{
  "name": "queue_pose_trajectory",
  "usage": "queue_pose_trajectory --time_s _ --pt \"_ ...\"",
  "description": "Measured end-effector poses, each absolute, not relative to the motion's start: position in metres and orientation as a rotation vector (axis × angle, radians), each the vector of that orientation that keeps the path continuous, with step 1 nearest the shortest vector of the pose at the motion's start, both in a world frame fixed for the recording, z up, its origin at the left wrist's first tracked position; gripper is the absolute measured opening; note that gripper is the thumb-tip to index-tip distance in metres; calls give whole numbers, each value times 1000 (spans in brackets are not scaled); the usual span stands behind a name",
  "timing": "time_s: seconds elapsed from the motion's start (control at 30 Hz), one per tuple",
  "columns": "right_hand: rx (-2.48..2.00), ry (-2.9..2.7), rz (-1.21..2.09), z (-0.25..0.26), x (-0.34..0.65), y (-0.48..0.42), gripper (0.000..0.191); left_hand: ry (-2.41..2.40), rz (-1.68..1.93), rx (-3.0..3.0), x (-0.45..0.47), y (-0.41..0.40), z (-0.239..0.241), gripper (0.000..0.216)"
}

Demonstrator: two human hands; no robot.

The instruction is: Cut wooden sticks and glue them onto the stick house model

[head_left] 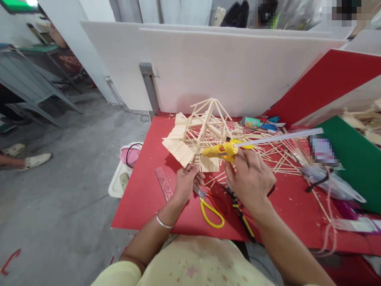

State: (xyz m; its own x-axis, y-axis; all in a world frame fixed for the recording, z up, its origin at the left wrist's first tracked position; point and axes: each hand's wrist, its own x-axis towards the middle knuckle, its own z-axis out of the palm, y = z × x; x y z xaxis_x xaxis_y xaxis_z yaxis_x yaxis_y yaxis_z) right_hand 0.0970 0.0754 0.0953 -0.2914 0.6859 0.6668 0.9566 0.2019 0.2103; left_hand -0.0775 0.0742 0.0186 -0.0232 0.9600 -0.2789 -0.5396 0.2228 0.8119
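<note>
In my right hand [251, 174] is a yellow hot glue gun [222, 151], a long clear glue stick [279, 137] poking out of its back. Its nozzle points left, at the lower front of a wooden stick model [205, 127] with a peaked open frame and slatted panels. My left hand [189, 180] pinches the near edge of the model by a slatted panel [179, 149]. Below the hands lie scissors [212, 212] with yellow and red handles, and yellow-black pliers [242, 216]. A clear ruler [163, 182] rests left of my left hand.
Loose wooden sticks [279, 159] spread over the red table [139, 198] behind and right of the model. A plastic bag [333, 182] and a green board [354, 159] are at the right. White boards [232, 67] stand along the back. A white tray [114, 186] sits beyond the left edge.
</note>
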Motion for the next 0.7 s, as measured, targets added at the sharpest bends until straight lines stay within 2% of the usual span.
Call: queue_pose_trajectory --time_s 0.7 --pt "-1500 -2028 -873 92 96 78 34 968 1276 557 -77 75 14 39"
